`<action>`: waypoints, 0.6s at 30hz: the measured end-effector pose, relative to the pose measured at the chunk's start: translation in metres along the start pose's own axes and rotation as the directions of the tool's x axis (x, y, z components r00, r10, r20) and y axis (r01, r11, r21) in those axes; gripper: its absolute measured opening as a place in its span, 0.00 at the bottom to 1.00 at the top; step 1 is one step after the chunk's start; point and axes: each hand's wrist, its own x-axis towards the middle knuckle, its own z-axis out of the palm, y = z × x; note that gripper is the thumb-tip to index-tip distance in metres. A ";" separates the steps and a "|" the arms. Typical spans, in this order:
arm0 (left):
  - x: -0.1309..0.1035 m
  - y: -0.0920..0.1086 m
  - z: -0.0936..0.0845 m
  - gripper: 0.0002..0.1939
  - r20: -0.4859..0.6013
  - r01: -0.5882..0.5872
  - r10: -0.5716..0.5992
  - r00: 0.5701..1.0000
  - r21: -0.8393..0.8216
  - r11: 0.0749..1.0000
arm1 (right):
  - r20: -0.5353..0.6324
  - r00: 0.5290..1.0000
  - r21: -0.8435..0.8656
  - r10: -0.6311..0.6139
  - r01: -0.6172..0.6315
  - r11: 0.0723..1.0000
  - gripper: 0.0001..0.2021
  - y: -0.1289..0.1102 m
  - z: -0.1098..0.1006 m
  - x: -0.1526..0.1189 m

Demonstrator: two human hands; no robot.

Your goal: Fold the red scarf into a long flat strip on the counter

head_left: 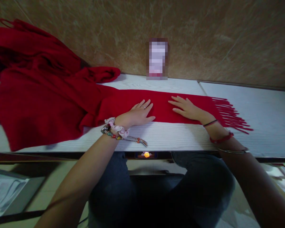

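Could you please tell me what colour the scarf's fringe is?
The fringe is red, seen best in the head view.

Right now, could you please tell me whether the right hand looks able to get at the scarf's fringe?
Probably yes: the right hand lies flat on the red scarf, near the fringe. No other object shows between them, though the hand would likely need to draw back past its own wrist.
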 end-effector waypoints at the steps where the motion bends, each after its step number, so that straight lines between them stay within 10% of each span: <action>1: 0.000 -0.001 0.001 0.37 -0.005 0.001 -0.001 1.000 -0.001 1.000 | 0.005 1.000 -0.019 0.016 -0.016 1.000 0.26 0.005 0.001 -0.001; 8: 0.000 -0.003 0.003 0.38 -0.017 0.035 -0.035 0.999 -0.024 0.999 | -0.125 0.906 -0.081 0.404 -0.415 0.906 0.27 0.050 0.002 -0.016; 14: 0.008 0.000 0.000 0.32 -0.319 0.105 -0.108 0.942 -0.028 0.994 | -0.142 0.984 -0.024 0.105 -0.109 0.994 0.28 -0.002 0.001 0.012; 18: 0.012 -0.004 0.003 0.32 -0.272 0.200 -0.201 0.941 -0.033 0.979 | -0.011 0.999 -0.041 0.033 -0.034 0.999 0.27 -0.023 0.007 0.025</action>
